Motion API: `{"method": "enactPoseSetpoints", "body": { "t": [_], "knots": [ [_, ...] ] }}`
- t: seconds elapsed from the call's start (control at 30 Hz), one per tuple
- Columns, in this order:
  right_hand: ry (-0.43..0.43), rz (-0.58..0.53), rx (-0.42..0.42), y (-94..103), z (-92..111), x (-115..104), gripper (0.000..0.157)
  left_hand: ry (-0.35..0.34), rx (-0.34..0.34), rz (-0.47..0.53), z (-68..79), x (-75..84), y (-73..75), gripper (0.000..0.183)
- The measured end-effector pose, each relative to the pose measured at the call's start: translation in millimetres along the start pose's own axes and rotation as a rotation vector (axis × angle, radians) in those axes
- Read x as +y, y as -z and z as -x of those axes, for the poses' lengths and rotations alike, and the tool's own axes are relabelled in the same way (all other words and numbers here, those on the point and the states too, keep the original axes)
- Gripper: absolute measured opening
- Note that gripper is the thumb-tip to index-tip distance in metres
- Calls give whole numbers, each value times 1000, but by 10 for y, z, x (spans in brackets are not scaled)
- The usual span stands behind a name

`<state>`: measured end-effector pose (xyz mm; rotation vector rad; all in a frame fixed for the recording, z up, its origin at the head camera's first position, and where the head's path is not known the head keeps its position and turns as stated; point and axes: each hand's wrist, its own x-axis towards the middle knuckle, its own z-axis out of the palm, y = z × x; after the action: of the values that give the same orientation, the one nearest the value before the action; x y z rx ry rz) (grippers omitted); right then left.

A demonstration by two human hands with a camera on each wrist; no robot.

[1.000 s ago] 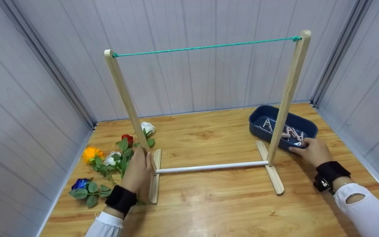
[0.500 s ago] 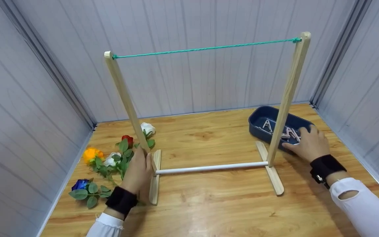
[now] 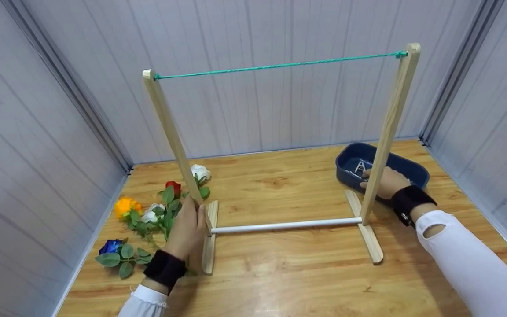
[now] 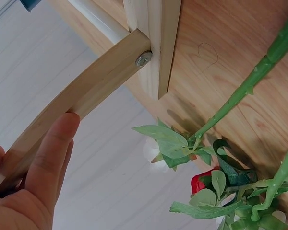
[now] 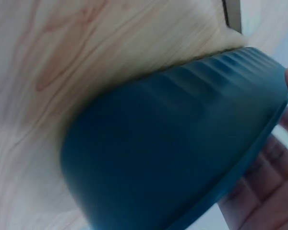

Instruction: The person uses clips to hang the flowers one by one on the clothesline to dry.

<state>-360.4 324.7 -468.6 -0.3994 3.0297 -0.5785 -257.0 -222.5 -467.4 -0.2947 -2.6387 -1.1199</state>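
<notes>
My left hand (image 3: 186, 229) grips the lower part of the left wooden post (image 3: 170, 127) of a stand, thumb and fingers on either side of it. A green cord (image 3: 280, 66) runs between the tops of the two posts, and a white rod (image 3: 286, 226) joins them low down. My right hand (image 3: 390, 181) reaches into the dark blue tub (image 3: 348, 178), its fingers beside a light clothespin (image 3: 360, 167). The right post (image 3: 387, 127) partly covers that hand. In the right wrist view, the thumb and fingers are apart over the tub's rim, fingertips hidden.
Artificial roses lie left of the stand: orange (image 3: 126, 208), blue (image 3: 110, 246), red (image 3: 173, 188) and white ones (image 3: 200, 172). The stand's feet (image 3: 371, 244) rest on the wood-patterned table (image 3: 288, 273). Pale panel walls (image 3: 262, 110) enclose the back and sides.
My right hand has moved from the tub's near right rim leftward over the tub and now covers most of the clothespins. The left hand has stayed on the post.
</notes>
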Motion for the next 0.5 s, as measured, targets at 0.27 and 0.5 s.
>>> {"method": "enactPoseSetpoints", "body": {
  "t": [0.27, 0.5],
  "knots": [
    [-35, -61, -55, 2, 14, -15, 45, -12, 0, -1, -10, 19, -12, 34],
    [44, -31, -36, 27, 44, -18, 29, -10, 1, -33, -36, 18, -9, 25]
  ]
}}
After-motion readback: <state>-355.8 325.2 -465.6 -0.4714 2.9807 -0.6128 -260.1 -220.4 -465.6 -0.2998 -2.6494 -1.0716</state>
